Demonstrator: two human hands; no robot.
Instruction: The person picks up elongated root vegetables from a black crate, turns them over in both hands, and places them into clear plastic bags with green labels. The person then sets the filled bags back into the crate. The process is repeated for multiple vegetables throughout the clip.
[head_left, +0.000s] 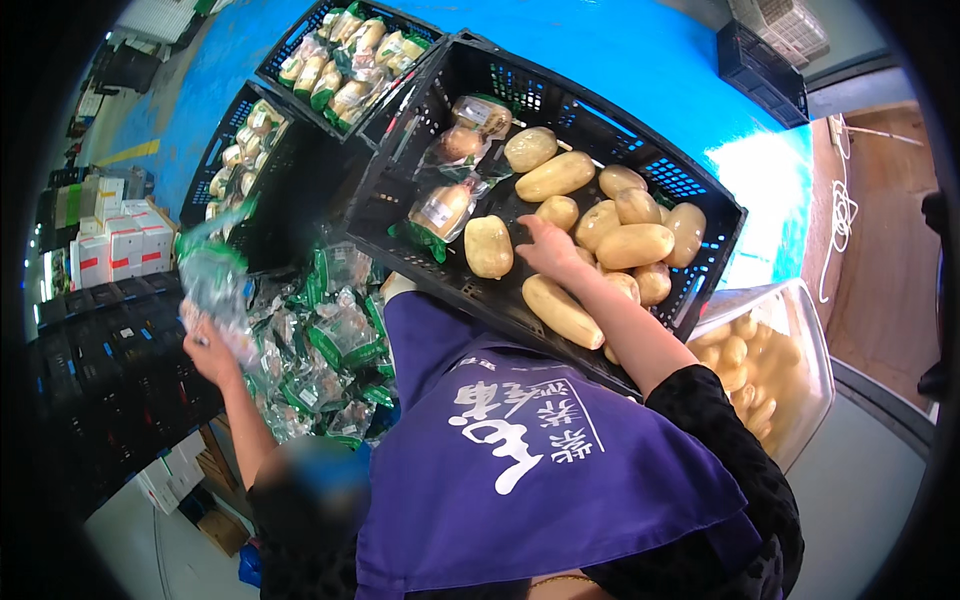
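Note:
In my left hand (212, 349) is a clear plastic bag with green print (214, 277), raised at the left and blurred. Whether the bag has anything in it I cannot tell. My right hand (551, 246) reaches into a black plastic crate (442, 274), fingers apart and nothing seen in its grasp. Just beyond it lies a short lotus root segment (558, 210); another lotus root segment (488, 247) is to its left. A longer lotus root segment (561, 311) rests below the wrist. Several more are heaped at the right. Bagged lotus roots (444, 210) line the crate's left end.
Left of my apron lies a pile of green-printed bags (330, 345). Two crates of bagged lotus roots (352, 56) (244, 154) stand beyond. At right is a pale tub (806, 367) of lotus roots in cloudy water. Stacked black crates (127, 375) and white boxes (124, 244) stand left.

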